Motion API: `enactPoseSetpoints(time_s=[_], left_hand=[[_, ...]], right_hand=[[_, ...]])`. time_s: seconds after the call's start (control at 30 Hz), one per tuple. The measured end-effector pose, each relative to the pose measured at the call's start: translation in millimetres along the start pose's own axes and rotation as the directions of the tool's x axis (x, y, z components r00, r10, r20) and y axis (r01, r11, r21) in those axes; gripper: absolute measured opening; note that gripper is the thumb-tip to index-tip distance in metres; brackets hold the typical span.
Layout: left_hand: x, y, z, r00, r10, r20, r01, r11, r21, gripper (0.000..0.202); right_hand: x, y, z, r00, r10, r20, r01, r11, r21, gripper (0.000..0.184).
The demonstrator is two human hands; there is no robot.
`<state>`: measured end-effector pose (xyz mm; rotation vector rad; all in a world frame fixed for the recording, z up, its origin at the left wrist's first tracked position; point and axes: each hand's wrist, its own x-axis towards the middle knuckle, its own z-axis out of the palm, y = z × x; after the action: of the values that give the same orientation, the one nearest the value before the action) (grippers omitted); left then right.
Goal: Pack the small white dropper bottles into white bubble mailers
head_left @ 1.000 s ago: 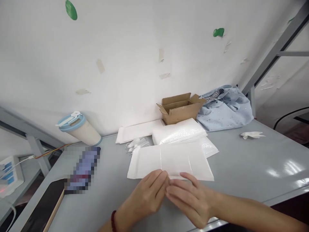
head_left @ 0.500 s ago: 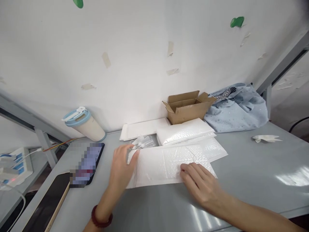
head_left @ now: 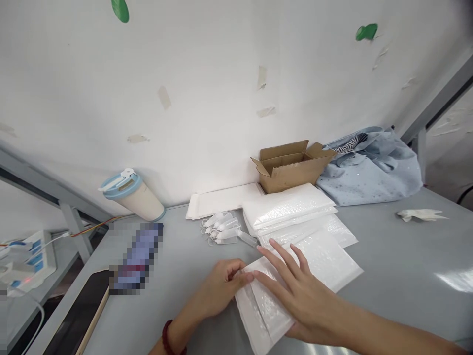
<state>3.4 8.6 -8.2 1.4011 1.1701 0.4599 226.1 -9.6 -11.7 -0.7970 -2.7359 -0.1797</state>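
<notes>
A white bubble mailer lies at a slant toward me, its folded flap strip at the lower left. My left hand is closed on its upper left corner, thumb on top. Across the mailer reaches my right hand, fingers spread over the top and one fingertip beside my left thumb. The right thumb appears tucked under the mailer's near edge. Behind the hands sit several small clear plastic bottles in a loose pile. A stack of white bubble mailers is just to their right.
An open cardboard box and a light blue cloth bag stand against the wall. Another flat white mailer lies at the back. On the left are a tumbler, a pixelated phone, a dark phone and a power strip.
The mailer has been turned and drawn toward me, uncovering the small bottles. My left hand moved right and down to its corner; the right hand's fingers spread out.
</notes>
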Motion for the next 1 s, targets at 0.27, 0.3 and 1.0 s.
enactPoseSetpoints(time_s=[0.27,0.3,1.0], left_hand=[[-4,1,2.9,0.985,0.094,0.142,-0.053,0.962,-0.269,0.033],[-5,1,3.4,0.980,0.097,0.174,-0.046,0.960,-0.277,0.033],[2,-1,-21.4,0.918,0.025,-0.396,-0.021,1.000,0.015,0.030]], right_hand=[[2,6,6,0.992,0.122,0.031,-0.126,0.968,0.215,0.076],[2,6,6,0.990,0.138,0.019,-0.139,0.965,0.224,0.075],[2,7,10,0.968,0.102,-0.228,-0.107,0.994,-0.012,0.041]])
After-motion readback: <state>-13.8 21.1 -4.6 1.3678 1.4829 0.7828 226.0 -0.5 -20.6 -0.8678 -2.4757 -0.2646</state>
